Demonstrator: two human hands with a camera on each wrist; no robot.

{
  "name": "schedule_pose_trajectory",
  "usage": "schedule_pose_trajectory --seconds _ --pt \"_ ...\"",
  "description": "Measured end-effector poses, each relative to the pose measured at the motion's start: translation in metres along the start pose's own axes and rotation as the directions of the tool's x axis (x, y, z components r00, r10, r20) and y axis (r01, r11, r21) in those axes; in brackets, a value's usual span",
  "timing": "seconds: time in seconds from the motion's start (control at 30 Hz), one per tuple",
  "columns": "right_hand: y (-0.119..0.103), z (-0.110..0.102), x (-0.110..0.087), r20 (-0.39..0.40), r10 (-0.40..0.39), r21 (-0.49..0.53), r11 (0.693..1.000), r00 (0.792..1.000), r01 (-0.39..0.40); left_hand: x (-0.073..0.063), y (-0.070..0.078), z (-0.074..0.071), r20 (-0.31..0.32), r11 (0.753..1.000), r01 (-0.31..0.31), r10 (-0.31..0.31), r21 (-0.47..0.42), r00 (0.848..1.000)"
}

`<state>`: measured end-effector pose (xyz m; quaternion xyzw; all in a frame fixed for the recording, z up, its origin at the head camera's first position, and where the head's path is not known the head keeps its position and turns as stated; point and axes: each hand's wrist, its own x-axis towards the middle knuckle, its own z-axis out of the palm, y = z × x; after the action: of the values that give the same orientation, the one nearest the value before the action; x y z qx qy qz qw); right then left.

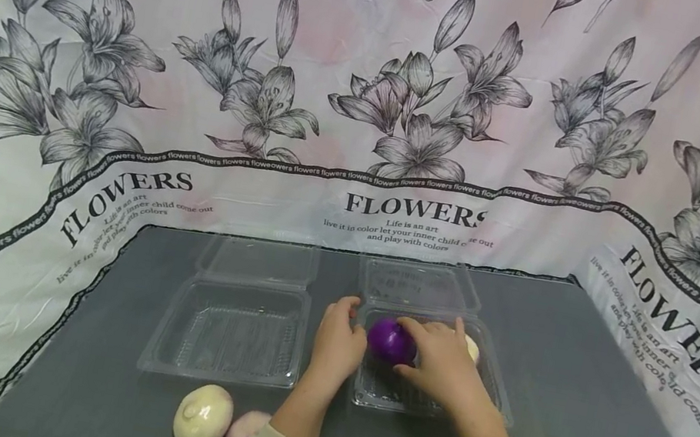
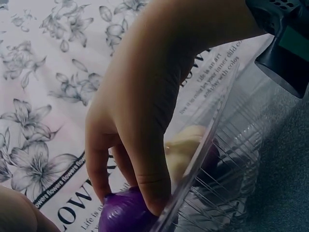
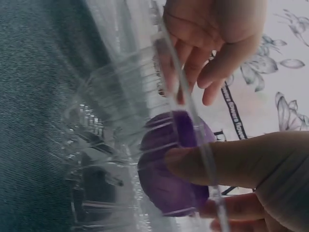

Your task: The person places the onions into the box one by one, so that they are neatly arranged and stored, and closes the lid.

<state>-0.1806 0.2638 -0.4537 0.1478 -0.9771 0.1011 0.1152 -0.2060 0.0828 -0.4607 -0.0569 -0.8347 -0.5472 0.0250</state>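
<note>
My right hand (image 1: 445,364) grips a glossy purple onion (image 1: 390,341) over the left part of the right-hand clear plastic container (image 1: 502,409). In the right wrist view, its thumb lies against the side of the onion (image 3: 166,164), seen through the container's wall. My left hand (image 1: 338,343) is beside the onion at the container's left edge, holding nothing, its fingers loosely extended. Behind the right hand, a pale onion (image 1: 473,348) sits in the same container, mostly hidden; the left wrist view shows this pale onion (image 2: 181,157) with a dark purple shape (image 2: 210,162) beside it.
A second clear container (image 1: 149,359) with its lid raised stands to the left. In front of it lie a pale onion (image 1: 202,419) and a pinkish onion (image 1: 244,434), the latter partly behind my left sleeve. Flower-printed cloth (image 1: 282,206) borders the grey table (image 1: 583,369).
</note>
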Motion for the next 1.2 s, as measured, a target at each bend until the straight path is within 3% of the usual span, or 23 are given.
schedule_pose_trajectory --seconds 0.33,0.8,1.0,1.1,1.2 --pt "-0.005 0.012 0.001 0.072 0.050 -0.061 0.997 0.996 -0.046 0.002 -0.009 0.006 0.006 0.991 0.091 -0.091 -0.096 0.996" --pt "-0.009 0.002 -0.002 0.082 0.062 -0.041 0.997 0.995 -0.059 0.006 -0.012 0.009 -0.014 0.994 0.076 -0.077 -0.081 0.997" --pt "-0.008 -0.018 -0.007 0.061 0.074 0.117 0.990 0.995 -0.081 0.006 -0.011 0.005 -0.011 0.995 0.097 -0.097 -0.038 0.995" --pt "0.003 -0.030 -0.009 0.028 0.135 0.215 0.967 0.990 -0.138 0.005 -0.011 0.003 -0.014 0.995 0.096 -0.096 -0.019 0.995" --pt "0.023 -0.038 -0.012 0.004 0.232 0.253 0.941 0.973 -0.225 0.006 -0.011 0.003 -0.023 0.996 0.092 -0.093 -0.013 0.995"
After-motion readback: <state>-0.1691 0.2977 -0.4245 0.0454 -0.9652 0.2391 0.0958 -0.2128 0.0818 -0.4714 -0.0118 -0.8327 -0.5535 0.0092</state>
